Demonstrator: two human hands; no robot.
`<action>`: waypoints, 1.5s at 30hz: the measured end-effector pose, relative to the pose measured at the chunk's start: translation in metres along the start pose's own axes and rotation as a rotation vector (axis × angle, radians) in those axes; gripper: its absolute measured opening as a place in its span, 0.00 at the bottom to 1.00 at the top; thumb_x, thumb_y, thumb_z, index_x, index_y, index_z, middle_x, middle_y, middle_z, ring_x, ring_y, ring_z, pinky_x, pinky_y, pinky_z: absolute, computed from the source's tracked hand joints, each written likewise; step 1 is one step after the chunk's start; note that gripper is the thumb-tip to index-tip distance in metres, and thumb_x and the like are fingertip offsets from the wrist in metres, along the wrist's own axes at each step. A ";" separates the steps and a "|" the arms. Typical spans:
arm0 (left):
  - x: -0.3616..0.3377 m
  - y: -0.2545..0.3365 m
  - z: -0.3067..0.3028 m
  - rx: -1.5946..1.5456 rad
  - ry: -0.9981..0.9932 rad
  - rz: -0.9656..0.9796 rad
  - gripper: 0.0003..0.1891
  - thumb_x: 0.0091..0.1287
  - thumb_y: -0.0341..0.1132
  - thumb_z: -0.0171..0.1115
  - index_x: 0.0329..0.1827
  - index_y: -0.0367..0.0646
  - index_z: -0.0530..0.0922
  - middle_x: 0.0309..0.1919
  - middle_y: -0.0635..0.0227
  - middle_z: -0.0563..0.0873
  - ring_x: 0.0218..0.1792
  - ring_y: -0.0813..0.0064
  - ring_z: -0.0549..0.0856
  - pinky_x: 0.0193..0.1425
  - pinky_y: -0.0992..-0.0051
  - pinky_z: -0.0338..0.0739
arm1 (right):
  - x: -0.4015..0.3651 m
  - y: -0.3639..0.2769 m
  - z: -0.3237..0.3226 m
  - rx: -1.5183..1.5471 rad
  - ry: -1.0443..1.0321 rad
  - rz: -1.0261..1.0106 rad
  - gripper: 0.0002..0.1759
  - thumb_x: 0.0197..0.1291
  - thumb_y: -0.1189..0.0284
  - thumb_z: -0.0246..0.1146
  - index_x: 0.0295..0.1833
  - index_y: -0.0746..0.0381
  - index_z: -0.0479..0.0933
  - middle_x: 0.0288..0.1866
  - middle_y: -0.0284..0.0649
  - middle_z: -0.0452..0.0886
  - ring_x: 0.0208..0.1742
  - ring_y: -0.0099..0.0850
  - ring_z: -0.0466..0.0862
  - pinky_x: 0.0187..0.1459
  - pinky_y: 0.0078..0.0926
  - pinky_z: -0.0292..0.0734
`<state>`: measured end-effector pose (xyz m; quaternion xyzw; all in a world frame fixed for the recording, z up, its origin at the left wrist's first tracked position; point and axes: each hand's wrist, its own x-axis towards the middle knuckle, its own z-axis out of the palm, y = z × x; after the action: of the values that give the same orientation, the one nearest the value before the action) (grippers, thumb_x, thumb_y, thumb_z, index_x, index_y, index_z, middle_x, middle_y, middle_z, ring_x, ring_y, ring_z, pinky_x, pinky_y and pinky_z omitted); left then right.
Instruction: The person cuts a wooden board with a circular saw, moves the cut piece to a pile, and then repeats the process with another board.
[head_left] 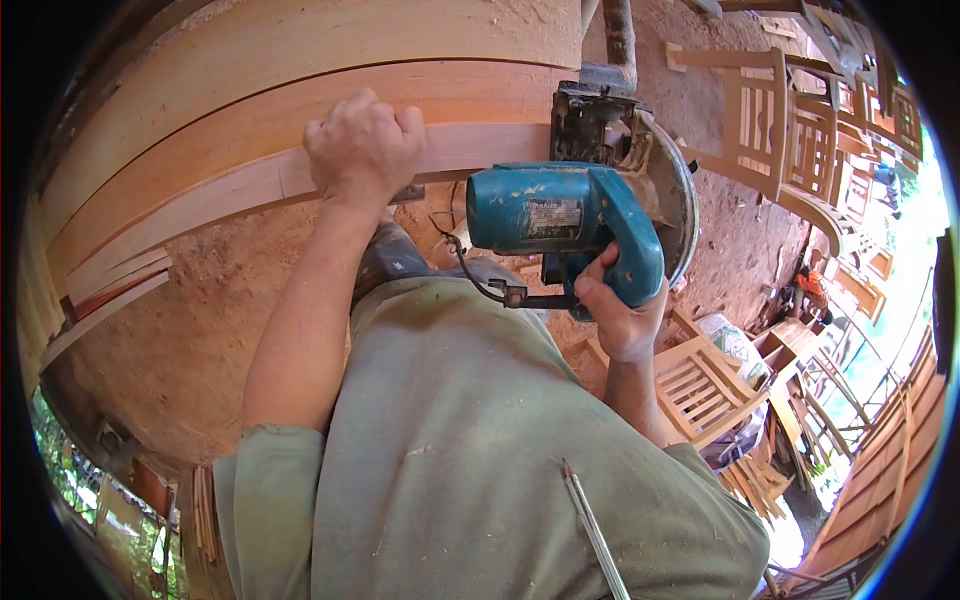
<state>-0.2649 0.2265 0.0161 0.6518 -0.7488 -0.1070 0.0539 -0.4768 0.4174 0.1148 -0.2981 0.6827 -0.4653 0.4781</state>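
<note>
My right hand is wrapped around the rear handle of a teal circular saw. The saw's dark base plate rests at the right end of a pale wooden plank, and its round guard faces right. The blade's cutting edge is hidden. My left hand is closed over the same plank, left of the saw, with knuckles up and fingertips out of sight. A black power cord loops from the saw's handle close to my shirt.
Wider boards lie beyond the plank. Offcuts jut out at left. Slatted wooden chairs stand on the dirt ground at right, with another slatted piece lower down. A person in orange is farther off.
</note>
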 end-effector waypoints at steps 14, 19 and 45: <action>0.009 0.002 0.001 0.028 -0.027 -0.018 0.20 0.62 0.45 0.49 0.27 0.41 0.85 0.36 0.60 0.88 0.41 0.59 0.87 0.50 0.54 0.73 | -0.016 0.002 -0.001 0.026 0.015 0.065 0.17 0.51 0.86 0.69 0.46 0.65 0.73 0.30 0.31 0.77 0.30 0.17 0.74 0.31 0.17 0.70; 0.004 -0.002 0.003 -0.001 0.029 0.014 0.19 0.62 0.44 0.49 0.26 0.41 0.85 0.35 0.61 0.87 0.40 0.59 0.87 0.48 0.54 0.73 | 0.000 -0.004 -0.001 0.022 -0.002 0.036 0.17 0.51 0.85 0.69 0.46 0.66 0.73 0.30 0.31 0.77 0.30 0.17 0.74 0.31 0.17 0.70; -0.004 -0.004 -0.002 -0.050 0.051 0.090 0.13 0.61 0.40 0.52 0.25 0.41 0.76 0.29 0.56 0.84 0.37 0.52 0.84 0.43 0.53 0.73 | 0.000 -0.002 0.000 0.080 -0.002 0.054 0.18 0.50 0.85 0.70 0.46 0.66 0.73 0.30 0.31 0.77 0.32 0.17 0.74 0.34 0.17 0.69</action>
<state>-0.2600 0.2293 0.0177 0.6185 -0.7728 -0.1067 0.0940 -0.4763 0.4168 0.1169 -0.2607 0.6709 -0.4786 0.5028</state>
